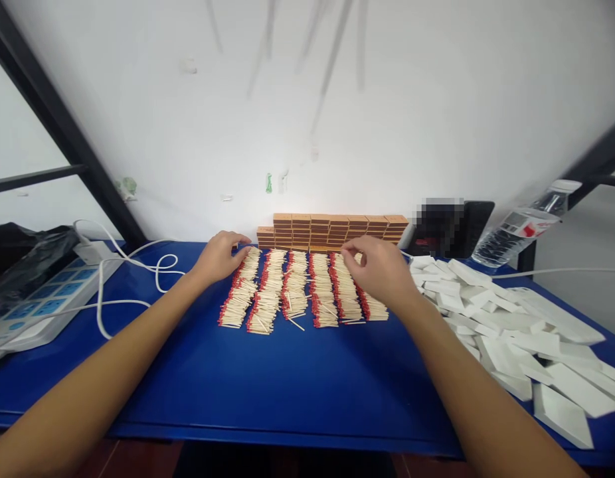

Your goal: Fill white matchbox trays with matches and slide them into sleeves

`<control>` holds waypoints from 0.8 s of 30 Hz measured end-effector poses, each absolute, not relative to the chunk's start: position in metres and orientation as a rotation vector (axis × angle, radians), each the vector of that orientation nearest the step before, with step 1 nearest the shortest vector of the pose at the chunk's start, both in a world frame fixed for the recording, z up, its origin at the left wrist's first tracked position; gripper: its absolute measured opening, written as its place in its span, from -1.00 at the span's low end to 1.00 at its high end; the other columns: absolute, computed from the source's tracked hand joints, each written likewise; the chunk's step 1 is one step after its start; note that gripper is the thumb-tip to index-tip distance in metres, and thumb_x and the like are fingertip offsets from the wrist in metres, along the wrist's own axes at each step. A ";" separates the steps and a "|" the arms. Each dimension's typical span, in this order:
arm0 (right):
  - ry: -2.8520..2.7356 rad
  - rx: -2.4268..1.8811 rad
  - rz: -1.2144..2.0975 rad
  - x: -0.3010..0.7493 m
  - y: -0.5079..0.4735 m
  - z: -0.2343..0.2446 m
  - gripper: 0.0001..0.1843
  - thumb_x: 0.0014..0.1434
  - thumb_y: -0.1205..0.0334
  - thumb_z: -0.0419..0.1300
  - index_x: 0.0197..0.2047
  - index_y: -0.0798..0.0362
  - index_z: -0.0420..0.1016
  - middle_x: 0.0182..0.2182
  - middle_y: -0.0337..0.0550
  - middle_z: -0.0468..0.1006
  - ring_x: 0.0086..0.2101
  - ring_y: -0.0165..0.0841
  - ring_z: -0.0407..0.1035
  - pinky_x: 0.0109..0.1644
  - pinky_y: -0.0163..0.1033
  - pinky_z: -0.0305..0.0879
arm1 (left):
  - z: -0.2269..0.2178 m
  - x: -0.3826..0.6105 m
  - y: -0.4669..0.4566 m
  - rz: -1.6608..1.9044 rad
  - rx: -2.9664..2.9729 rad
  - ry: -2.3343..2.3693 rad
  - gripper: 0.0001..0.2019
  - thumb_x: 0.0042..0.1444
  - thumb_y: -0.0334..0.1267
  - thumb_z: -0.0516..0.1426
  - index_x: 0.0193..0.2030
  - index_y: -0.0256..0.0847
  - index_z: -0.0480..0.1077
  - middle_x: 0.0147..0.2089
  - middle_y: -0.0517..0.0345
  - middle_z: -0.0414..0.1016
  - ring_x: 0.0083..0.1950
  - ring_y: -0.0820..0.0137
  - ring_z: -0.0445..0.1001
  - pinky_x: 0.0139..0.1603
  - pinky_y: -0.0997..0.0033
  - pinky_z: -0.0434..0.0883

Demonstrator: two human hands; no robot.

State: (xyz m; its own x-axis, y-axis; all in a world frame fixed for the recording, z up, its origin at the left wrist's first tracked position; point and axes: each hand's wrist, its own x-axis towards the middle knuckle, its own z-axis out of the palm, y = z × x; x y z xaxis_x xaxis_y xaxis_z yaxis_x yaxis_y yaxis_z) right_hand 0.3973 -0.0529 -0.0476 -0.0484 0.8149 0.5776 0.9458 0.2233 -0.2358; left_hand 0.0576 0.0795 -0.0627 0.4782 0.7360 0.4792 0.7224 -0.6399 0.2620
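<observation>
Several rows of red-tipped matches (266, 295) lie side by side on the blue table, running from the wall side towards me. Behind them stands a long stack of brown matchboxes (332, 229) against the wall. My left hand (222, 255) is at the far end of the leftmost row, its thumb and index finger a little apart around the edge of the matches. My right hand (380, 269) reaches over the two rightmost rows and partly hides them. Its thumb and index finger curl together close to the stack; what lies between the tips is too small to tell.
White paper-like trays (511, 338) lie heaped on the right, beside a tilted water bottle (521, 229) and a dark object (477, 229). A power strip (48, 299) with white cables (102, 279) occupies the left. The table's front edge (267, 435) runs below my forearms.
</observation>
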 end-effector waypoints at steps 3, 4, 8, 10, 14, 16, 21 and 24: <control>-1.832 -1.961 -0.374 0.433 -0.055 -0.034 -0.82 0.29 0.28 0.16 -0.24 0.03 0.62 -0.23 -0.01 0.69 -0.22 -0.14 0.52 -0.26 -0.16 0.19 | -0.042 0.059 0.058 0.752 2.710 1.170 -0.71 0.31 -0.05 0.13 -0.11 -0.13 0.62 -0.10 0.02 0.69 -0.10 0.13 0.61 -0.01 0.14 0.48; -1.782 -2.117 -0.350 0.447 -0.057 -0.031 -0.84 0.27 0.26 0.19 -0.25 0.03 0.62 -0.24 0.01 0.68 -0.23 -0.12 0.52 -0.27 -0.16 0.17 | -0.036 0.060 0.050 0.747 2.699 1.125 -0.70 0.33 -0.03 0.12 -0.09 -0.11 0.62 -0.11 0.05 0.70 -0.12 0.15 0.61 -0.04 0.16 0.48; -1.696 -2.442 0.000 0.493 -0.062 -0.023 -0.88 0.20 0.22 0.31 -0.21 0.06 0.63 -0.18 0.07 0.68 -0.17 -0.11 0.52 -0.24 -0.14 0.22 | -0.033 0.065 0.026 0.809 2.686 0.988 -0.71 0.36 -0.04 0.11 -0.13 -0.13 0.62 -0.19 0.07 0.70 -0.22 0.24 0.61 -0.15 0.25 0.49; -1.666 -2.481 0.094 0.506 -0.065 -0.022 -0.87 0.19 0.22 0.34 -0.20 0.07 0.64 -0.18 0.08 0.68 -0.18 -0.14 0.52 -0.23 -0.15 0.26 | -0.039 0.066 0.024 0.782 2.794 0.965 -0.72 0.37 -0.09 0.10 -0.18 -0.14 0.60 -0.25 0.09 0.68 -0.27 0.27 0.59 -0.22 0.28 0.45; -1.606 -2.552 0.267 0.515 -0.070 -0.021 -0.82 0.14 0.13 0.41 -0.31 0.07 0.65 -0.25 0.05 0.70 -0.28 -0.15 0.54 -0.28 -0.16 0.32 | -0.050 0.063 0.029 0.779 2.978 1.027 -0.74 0.40 -0.15 0.07 -0.12 -0.17 0.57 -0.25 0.07 0.67 -0.21 0.22 0.57 -0.19 0.24 0.42; -1.600 -2.556 0.321 0.516 -0.070 -0.021 -0.82 0.15 0.10 0.40 -0.31 0.05 0.65 -0.25 0.01 0.70 -0.28 -0.16 0.55 -0.27 -0.17 0.34 | -0.051 0.061 0.030 0.772 2.991 1.056 -0.74 0.40 -0.16 0.07 -0.10 -0.18 0.57 -0.24 0.05 0.66 -0.18 0.19 0.57 -0.14 0.20 0.44; -1.601 -2.544 0.321 0.523 -0.067 -0.026 -0.83 0.12 0.17 0.39 -0.22 0.04 0.63 -0.20 0.03 0.70 -0.25 -0.14 0.56 -0.25 -0.16 0.37 | -0.055 0.057 0.041 0.785 2.895 1.142 -0.69 0.40 -0.09 0.06 0.00 -0.20 0.56 -0.04 -0.07 0.66 0.03 0.11 0.56 0.09 0.08 0.46; -1.628 -2.526 0.341 0.526 -0.064 -0.030 -0.85 0.09 0.22 0.39 -0.25 0.04 0.62 -0.23 0.00 0.70 -0.25 -0.14 0.56 -0.23 -0.16 0.38 | -0.064 0.055 0.064 0.751 2.767 1.163 -0.60 0.44 -0.06 -0.05 0.07 -0.22 0.53 0.10 -0.09 0.64 0.13 0.11 0.55 0.22 0.05 0.42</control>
State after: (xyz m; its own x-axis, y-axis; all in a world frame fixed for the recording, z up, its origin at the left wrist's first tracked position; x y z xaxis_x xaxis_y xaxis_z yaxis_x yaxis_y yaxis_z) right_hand 0.5260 -0.0643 -0.0305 0.3971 0.9093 -0.1249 0.8829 -0.4156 -0.2185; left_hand 0.0551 0.0638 -0.0635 0.5998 0.6836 0.4158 0.6606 -0.7163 0.2247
